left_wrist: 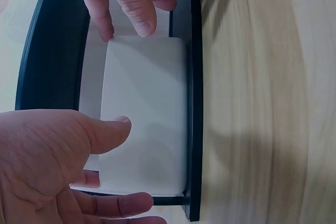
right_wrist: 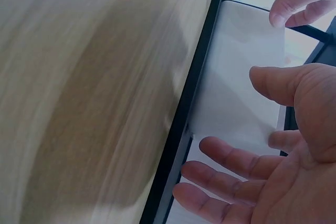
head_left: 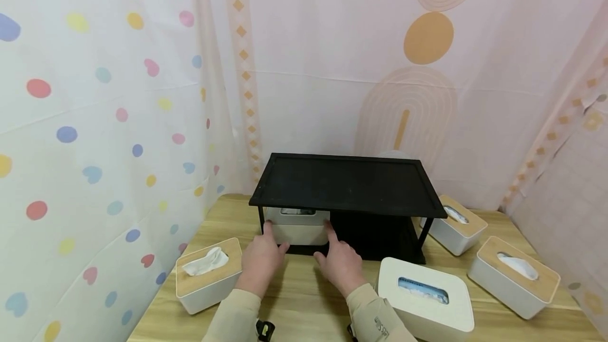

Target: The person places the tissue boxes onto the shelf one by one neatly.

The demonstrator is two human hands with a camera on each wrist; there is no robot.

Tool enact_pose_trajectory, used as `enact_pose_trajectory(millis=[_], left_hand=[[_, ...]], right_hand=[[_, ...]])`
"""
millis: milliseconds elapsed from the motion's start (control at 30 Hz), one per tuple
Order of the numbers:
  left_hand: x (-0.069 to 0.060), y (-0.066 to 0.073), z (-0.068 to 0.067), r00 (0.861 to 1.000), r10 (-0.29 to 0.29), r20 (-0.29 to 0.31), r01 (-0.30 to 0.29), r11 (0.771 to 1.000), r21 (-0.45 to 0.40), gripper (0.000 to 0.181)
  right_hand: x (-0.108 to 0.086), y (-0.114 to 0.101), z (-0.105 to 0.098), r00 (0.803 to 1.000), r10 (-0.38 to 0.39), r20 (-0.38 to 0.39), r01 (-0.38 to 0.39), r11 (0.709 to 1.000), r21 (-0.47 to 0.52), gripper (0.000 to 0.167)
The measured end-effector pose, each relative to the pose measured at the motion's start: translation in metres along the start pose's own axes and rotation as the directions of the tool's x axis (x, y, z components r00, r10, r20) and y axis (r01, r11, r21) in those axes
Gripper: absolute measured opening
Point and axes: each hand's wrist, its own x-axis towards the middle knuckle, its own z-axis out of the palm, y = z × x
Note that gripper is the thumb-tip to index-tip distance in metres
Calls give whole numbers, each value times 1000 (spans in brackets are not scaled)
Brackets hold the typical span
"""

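Left hand [head_left: 263, 257] and right hand [head_left: 341, 260], fingers spread, touch the box [head_left: 298, 235] inside the shelf [head_left: 351, 184]; likely light, stiff: hold both ends.

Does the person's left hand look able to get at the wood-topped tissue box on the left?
Probably yes: nothing visible stands between the left hand and that tissue box, though the hand touches the shelved box.

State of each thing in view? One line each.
Black rack: upright
Racked box: upright, lid on
Left hand: touching racked box
Right hand: touching racked box
Left box: lid on, tissue out
White-lidded box: lid on, tissue visible in slot
Near-right wood-lidded box: lid on, tissue showing
Far-right wood-lidded box: lid on, tissue showing
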Motion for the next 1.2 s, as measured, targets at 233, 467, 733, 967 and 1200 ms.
enact_pose_trajectory(millis=[233,467,733,967,1200], left_hand=[[-3,4,-3,1000,15,22,-14,1000,-9,83],[-9,14,-6,998,65,22,-66,997,34,85],[-17,22,-7,993,115,-21,-114,993,33,79],[-33,36,-4,984,178,-8,-178,972,-156,76],[-57,56,18,944,314,96,-243,864,-442,81]], right_hand=[[-2,1,-3,999,11,46,-11,1000,14,80],[-11,-1,-10,998,-34,52,33,999,29,86],[-22,-7,-38,998,-70,9,70,997,-33,87],[-37,8,-71,996,-71,-49,72,997,19,87],[-58,55,-121,998,45,-35,-44,998,46,92]])
